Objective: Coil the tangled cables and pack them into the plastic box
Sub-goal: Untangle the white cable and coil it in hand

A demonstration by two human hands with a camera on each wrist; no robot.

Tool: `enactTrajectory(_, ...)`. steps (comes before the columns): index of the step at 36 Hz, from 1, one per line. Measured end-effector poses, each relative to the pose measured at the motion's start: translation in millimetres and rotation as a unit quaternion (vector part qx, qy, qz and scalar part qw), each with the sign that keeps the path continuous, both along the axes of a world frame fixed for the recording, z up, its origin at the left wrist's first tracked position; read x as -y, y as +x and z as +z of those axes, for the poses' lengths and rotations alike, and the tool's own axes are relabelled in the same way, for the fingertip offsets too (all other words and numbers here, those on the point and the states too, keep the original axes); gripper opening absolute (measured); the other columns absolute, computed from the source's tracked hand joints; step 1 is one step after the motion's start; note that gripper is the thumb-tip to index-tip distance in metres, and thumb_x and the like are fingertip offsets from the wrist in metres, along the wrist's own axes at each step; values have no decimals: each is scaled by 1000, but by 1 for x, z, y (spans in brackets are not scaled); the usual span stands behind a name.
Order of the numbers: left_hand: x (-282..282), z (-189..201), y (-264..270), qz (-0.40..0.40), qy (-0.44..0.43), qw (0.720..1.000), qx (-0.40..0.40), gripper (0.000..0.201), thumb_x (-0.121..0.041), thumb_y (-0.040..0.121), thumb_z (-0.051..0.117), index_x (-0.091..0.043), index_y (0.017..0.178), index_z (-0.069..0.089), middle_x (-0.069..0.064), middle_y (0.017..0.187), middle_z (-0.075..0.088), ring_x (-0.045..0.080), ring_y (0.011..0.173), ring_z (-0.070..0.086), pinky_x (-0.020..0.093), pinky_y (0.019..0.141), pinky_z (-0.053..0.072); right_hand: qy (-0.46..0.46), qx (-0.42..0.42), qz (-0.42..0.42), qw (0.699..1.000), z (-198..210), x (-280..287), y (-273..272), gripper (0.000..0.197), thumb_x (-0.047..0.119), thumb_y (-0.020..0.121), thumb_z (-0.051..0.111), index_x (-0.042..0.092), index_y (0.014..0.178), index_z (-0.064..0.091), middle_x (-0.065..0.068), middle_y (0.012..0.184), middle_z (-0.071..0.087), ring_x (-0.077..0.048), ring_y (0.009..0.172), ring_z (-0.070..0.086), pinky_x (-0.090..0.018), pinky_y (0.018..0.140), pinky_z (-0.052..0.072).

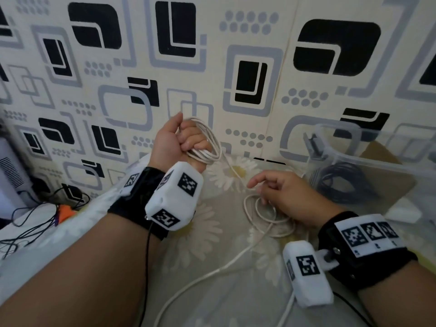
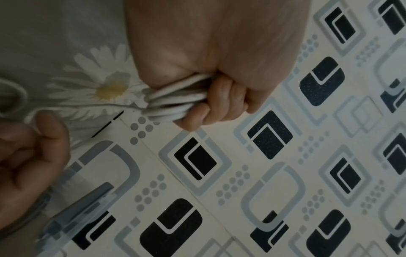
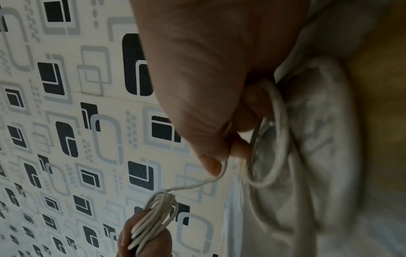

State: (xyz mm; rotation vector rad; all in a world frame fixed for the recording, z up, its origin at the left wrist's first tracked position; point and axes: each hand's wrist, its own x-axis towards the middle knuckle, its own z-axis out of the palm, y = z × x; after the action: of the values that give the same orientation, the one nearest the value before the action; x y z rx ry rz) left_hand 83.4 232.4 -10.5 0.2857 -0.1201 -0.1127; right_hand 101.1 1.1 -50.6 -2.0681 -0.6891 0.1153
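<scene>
I see my left hand [image 1: 175, 142] raised in front of the patterned wall, its fingers curled round several loops of the thin white cable [image 1: 207, 147]. My right hand [image 1: 283, 194] sits lower over the daisy-print sheet [image 1: 212, 232], pinching the strand that runs from the coil; more cable lies loose beneath it. The clear plastic box [image 1: 377, 147] stands to the right, with a coiled black cable [image 1: 342, 182] inside.

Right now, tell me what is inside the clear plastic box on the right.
Inside the clear plastic box lies a coiled black cable, seen through its wall. The box's far right side runs out of frame, so anything there cannot be seen.
</scene>
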Motion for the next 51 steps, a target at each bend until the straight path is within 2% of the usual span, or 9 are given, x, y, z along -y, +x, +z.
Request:
enactTrajectory(9, 1, -5, 4, 115, 2, 993, 7, 23, -27, 85, 35, -16, 65, 40, -6, 55, 32, 12, 44, 28, 26, 54, 32, -5, -64, 57, 996, 0, -3, -2, 28, 6, 97, 49, 30, 110, 52, 0, 78, 63, 0, 53, 50, -19, 56, 38)
enactTrajectory(14, 1, -7, 7, 144, 14, 989, -1, 28, -22, 93, 29, -17, 67, 38, -6, 55, 32, 11, 44, 31, 25, 56, 33, -46, -31, 53, 997, -1, -4, -4, 21, 12, 99, 48, 27, 103, 63, 8, 76, 66, 2, 57, 51, -18, 55, 40)
enactTrajectory(18, -2, -8, 9, 90, 30, 995, 6, 19, -19, 86, 38, -18, 67, 40, -8, 54, 33, 9, 44, 31, 23, 59, 31, -4, -21, 16, 1000, -2, -6, -3, 19, 27, 100, 46, 26, 108, 64, 12, 66, 55, 4, 50, 46, -16, 53, 37)
enactTrajectory(22, 9, -7, 4, 24, 161, 987, 14, 11, -24, 78, 45, -21, 69, 41, -10, 52, 31, 7, 43, 28, 22, 55, 29, 73, -17, -42, 996, -2, -7, 1, 22, 27, 102, 39, 25, 100, 61, 2, 61, 54, -7, 48, 43, -25, 50, 37)
enactTrajectory(26, 21, -7, 0, -39, 280, 959, 35, 20, -28, 89, 39, -20, 71, 42, -9, 53, 29, 8, 43, 27, 23, 52, 32, 171, -16, -71, 983, 4, -7, -1, 18, 25, 103, 39, 26, 109, 56, 0, 67, 57, -11, 47, 44, -26, 50, 39)
enactTrajectory(34, 32, -11, -5, -11, 415, 909, 32, 31, -25, 98, 33, -15, 72, 46, -3, 58, 25, 10, 45, 22, 26, 53, 25, 318, 21, -37, 947, 19, -10, -11, 33, 51, 85, 49, 30, 109, 53, -9, 75, 53, -13, 44, 40, -24, 44, 37)
enactTrajectory(40, 32, -11, -6, -22, 428, 903, 16, 32, -26, 98, 32, -15, 71, 45, -4, 56, 31, 10, 42, 23, 24, 48, 26, 348, 62, -86, 931, 21, -9, -9, 28, 39, 101, 35, 31, 100, 62, 2, 60, 48, -10, 52, 37, -22, 46, 30)
enactTrajectory(48, 25, 0, -14, -193, 322, 926, 30, 34, -32, 86, 35, -17, 56, 40, -7, 43, 34, 8, 39, 12, 21, 41, 22, 313, 58, -144, 937, 16, -6, -2, 30, 25, 104, 35, 29, 89, 60, 5, 55, 45, -6, 49, 38, -22, 49, 33)
enactTrajectory(51, 23, 1, -16, -194, 336, 920, 55, 38, -41, 85, 51, -20, 56, 38, -8, 48, 34, 6, 38, 13, 18, 39, 25, 294, 43, -145, 944, 14, -6, 0, 30, 26, 104, 35, 28, 86, 59, 5, 53, 45, -8, 49, 36, -23, 49, 31)
